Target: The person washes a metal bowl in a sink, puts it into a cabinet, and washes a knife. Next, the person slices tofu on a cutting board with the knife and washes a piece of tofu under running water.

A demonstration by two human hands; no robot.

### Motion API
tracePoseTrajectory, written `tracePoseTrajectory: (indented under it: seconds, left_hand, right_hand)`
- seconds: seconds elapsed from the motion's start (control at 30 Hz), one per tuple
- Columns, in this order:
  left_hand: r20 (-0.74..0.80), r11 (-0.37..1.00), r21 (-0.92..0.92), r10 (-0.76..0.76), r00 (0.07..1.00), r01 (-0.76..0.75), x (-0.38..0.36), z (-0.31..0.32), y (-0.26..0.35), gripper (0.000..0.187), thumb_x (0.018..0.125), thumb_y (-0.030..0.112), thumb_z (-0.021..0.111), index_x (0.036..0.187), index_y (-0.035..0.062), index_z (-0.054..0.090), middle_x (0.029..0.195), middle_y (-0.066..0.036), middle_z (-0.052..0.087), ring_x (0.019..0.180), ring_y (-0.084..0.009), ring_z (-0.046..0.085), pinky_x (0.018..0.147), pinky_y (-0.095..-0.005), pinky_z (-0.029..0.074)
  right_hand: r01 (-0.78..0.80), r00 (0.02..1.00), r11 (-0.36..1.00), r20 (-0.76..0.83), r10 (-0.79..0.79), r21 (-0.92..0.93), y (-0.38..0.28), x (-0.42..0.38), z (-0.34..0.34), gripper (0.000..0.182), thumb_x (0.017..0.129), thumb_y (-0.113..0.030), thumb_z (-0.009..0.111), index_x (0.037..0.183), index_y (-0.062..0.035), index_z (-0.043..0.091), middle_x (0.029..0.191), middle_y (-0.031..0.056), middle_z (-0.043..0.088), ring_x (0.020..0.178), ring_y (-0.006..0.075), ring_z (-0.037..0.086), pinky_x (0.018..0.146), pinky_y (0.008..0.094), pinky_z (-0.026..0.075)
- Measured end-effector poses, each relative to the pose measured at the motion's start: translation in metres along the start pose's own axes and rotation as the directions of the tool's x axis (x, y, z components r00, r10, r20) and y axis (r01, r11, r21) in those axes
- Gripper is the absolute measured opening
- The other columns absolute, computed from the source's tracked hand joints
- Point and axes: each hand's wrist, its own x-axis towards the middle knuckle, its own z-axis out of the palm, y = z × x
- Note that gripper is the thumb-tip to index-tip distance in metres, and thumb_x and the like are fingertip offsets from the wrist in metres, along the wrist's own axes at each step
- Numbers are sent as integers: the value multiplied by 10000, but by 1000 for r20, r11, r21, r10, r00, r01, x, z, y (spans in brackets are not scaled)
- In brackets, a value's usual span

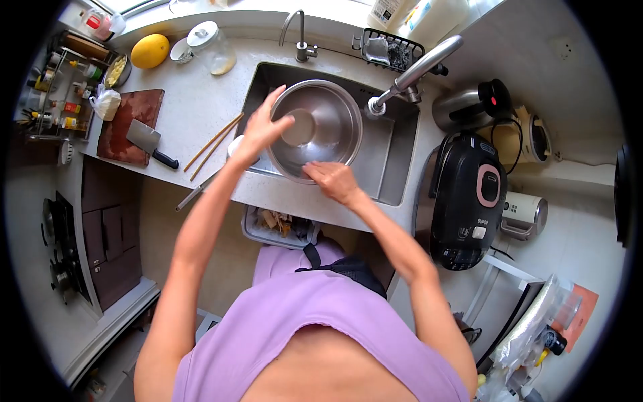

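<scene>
A round stainless steel bowl [321, 124] is over the left part of the sink [400, 161], tilted a little, with no food visible in it. My left hand [263, 127] is at the bowl's left rim, thumb and fingers spread apart. At the near rim, my right hand [331, 181] grips the bowl, its fingertips on the edge. Beneath my left wrist a small white round item [236, 146] is partly hidden. The steel faucet [418, 70] arches at the sink's back right, and a thinner tap [303, 43] rises behind the bowl.
Chopsticks [213, 144] lie left of the sink, near a cleaver [144, 136] on a brown board [120, 120]. A glass jar [218, 53] and a yellow fruit [150, 51] stand behind. Right of the sink is a black rice cooker [469, 201]. A scrap bin [281, 228] is below the counter.
</scene>
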Motion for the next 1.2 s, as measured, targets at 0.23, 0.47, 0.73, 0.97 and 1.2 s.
tracePoseTrajectory:
  seconds: [0.23, 0.47, 0.73, 0.97, 1.2]
  left_hand:
    - [-599, 889, -371, -7, 801, -269, -61, 45, 27, 602, 685, -140, 462, 1262, -1, 564, 1347, -137, 533, 1337, -289, 404, 1087, -369, 331]
    - [-332, 980, -155, 68, 941, -126, -47, 10, 23, 679, 583, -184, 330, 1169, -32, 637, 1204, -155, 633, 1297, -265, 462, 1104, -334, 310]
    - [-226, 972, -205, 67, 972, -115, -30, 42, 19, 674, 576, -178, 347, 1143, 6, 661, 1168, -141, 656, 1279, -264, 481, 1088, -325, 319]
    - [-216, 968, -239, 26, 976, -78, -21, 25, 12, 468, 725, -124, 505, 1100, 77, 700, 1116, -117, 680, 1228, -287, 530, 1023, -329, 401]
    - [-213, 988, -84, 107, 971, -127, -21, 55, 2, 410, 725, -78, 559, 1077, 72, 706, 1088, -124, 684, 1200, -295, 551, 1008, -342, 421]
  right_hand:
    - [-373, 852, 803, -171, 494, 465, -68, 61, 6, 265, 774, -18, 572, 1018, -79, 656, 816, 93, 692, 771, 277, 684, 644, 374, 539]
    - [110, 993, 987, 49, -105, -114, 47, 17, 52, 427, 766, -54, 578, 1186, 21, 553, 1268, 148, 556, 1182, 342, 509, 1028, 424, 396]
    - [-472, 807, 651, 589, 46, 595, -23, 57, 20, 945, 775, -362, 666, 1464, 45, 164, 1522, 243, 176, 1438, 326, 120, 1182, 383, 127]
    - [120, 881, 935, 470, 54, -332, 58, 24, 21, 913, 640, -294, 716, 1383, 71, 332, 1459, 279, 294, 1386, 362, 264, 1151, 409, 221]
    - [-650, 757, 85, 632, 168, 755, -41, 57, 19, 984, 763, -343, 706, 1459, 66, 143, 1492, 273, 242, 1402, 345, 228, 1162, 400, 177]
